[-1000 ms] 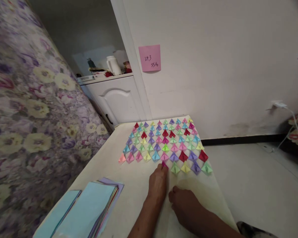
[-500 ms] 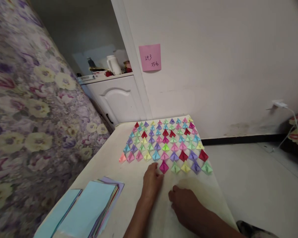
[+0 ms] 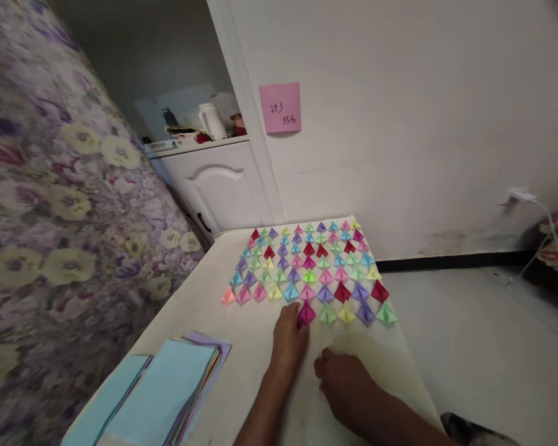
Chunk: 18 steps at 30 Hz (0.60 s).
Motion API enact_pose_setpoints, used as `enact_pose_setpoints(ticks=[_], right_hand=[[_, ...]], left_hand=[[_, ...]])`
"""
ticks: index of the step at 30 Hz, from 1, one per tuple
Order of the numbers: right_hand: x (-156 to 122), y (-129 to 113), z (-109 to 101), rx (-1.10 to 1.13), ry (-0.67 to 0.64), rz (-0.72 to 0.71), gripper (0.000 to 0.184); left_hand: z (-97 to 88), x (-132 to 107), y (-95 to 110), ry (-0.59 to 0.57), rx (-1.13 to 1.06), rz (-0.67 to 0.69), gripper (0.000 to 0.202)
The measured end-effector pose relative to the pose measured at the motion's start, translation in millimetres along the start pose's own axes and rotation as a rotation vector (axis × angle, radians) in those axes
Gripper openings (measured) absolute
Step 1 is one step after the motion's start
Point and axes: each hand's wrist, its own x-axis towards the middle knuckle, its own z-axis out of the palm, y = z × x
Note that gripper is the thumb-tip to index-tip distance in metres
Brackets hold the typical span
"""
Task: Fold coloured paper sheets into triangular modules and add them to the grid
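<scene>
Rows of small folded paper pieces in many colours lie across the far part of the table (image 3: 199,272). My left hand (image 3: 288,341) rests at the left side of a magenta folded paper piece (image 3: 306,313) in the nearest row, thumb and forefinger apart at its edge. They seem to touch it. Right of that piece, the same row has a green folded paper piece (image 3: 327,314) and a yellow one (image 3: 346,313). Below this row my right hand (image 3: 346,378) is closed, fingers curled under, and what it may hold is hidden.
Stacks of coloured paper sheets (image 3: 162,390) lie at the table's near left. A floral curtain (image 3: 74,204) hangs on the left. Behind the table stand a white cabinet (image 3: 223,189) and a wall with a pink note (image 3: 280,108). A white cable (image 3: 552,229) hangs at right.
My left hand has shifted slightly right, up to the magenta folded paper piece. My right hand has stayed almost where it was, still closed.
</scene>
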Motion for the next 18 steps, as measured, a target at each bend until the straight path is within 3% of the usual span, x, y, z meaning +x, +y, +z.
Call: enact_pose_setpoints(ticks=[8,18], right_hand=[[-0.8,-0.6,-1.6,-0.022,-0.005,0.0,0.024],[0.4,-14.2,11.0,-0.004,0.016,-0.125,0.019]], left_hand=[[-11.6,-5.9,-5.6,-0.05,0.06,-0.008,0.052],[-41.4,-26.9,-16.1,-0.08,0.178,-0.067,0.03]])
